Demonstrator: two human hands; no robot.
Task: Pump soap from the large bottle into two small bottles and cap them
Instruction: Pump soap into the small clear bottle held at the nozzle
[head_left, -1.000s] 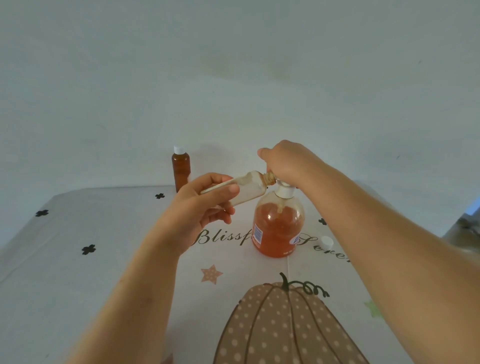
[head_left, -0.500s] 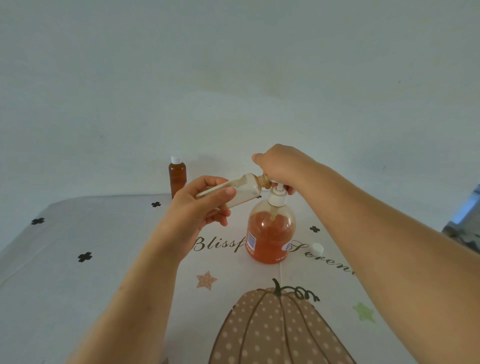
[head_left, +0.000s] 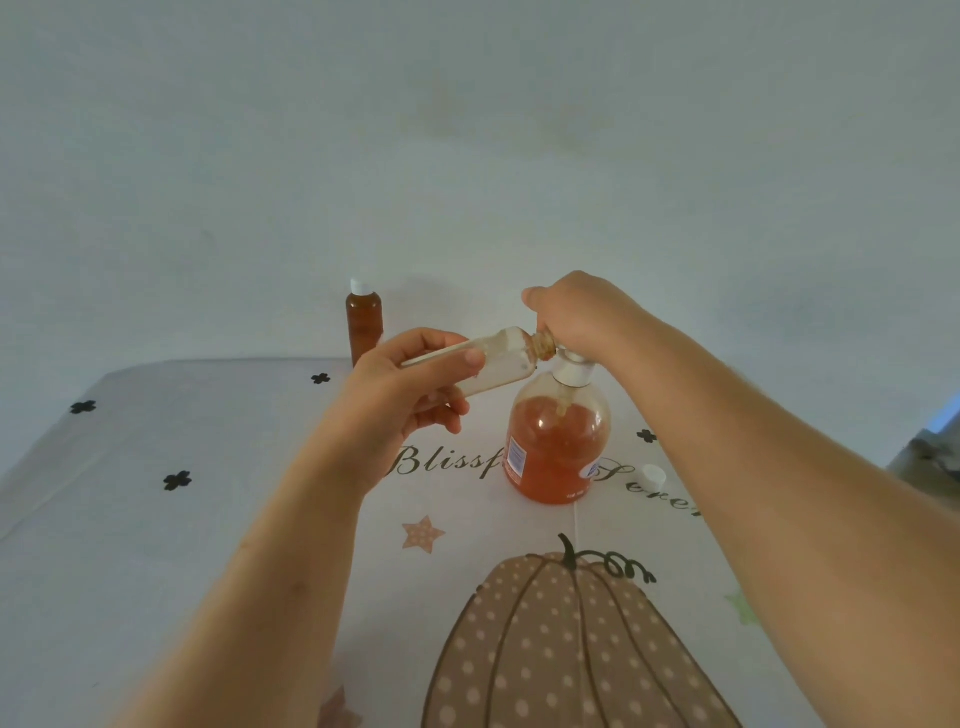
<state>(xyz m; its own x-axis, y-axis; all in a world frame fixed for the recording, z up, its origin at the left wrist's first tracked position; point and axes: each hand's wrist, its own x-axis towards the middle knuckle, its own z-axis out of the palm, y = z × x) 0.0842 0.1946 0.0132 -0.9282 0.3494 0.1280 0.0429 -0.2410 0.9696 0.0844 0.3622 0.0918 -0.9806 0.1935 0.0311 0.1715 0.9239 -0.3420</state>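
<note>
The large pump bottle (head_left: 558, 447) with orange soap stands upright on the table, a bit over half full. My right hand (head_left: 576, 312) is curled over its white pump head, which is mostly hidden. My left hand (head_left: 400, 389) grips a small clear bottle (head_left: 501, 361), tilted almost flat, with its open neck against the pump spout. It looks nearly empty. A second small bottle (head_left: 363, 319), full of orange soap and wearing a white cap, stands at the table's far edge. A loose white cap (head_left: 653, 474) lies right of the large bottle.
The table wears a white cloth (head_left: 156, 545) printed with a dotted pumpkin, stars, black clovers and lettering. A pale wall rises just behind the far edge. At the far right edge of the view a dark object shows beyond the table.
The pump head has gone down again after rising half a second ago. My left hand keeps the small bottle at the spout. The camera view shifted slightly.
</note>
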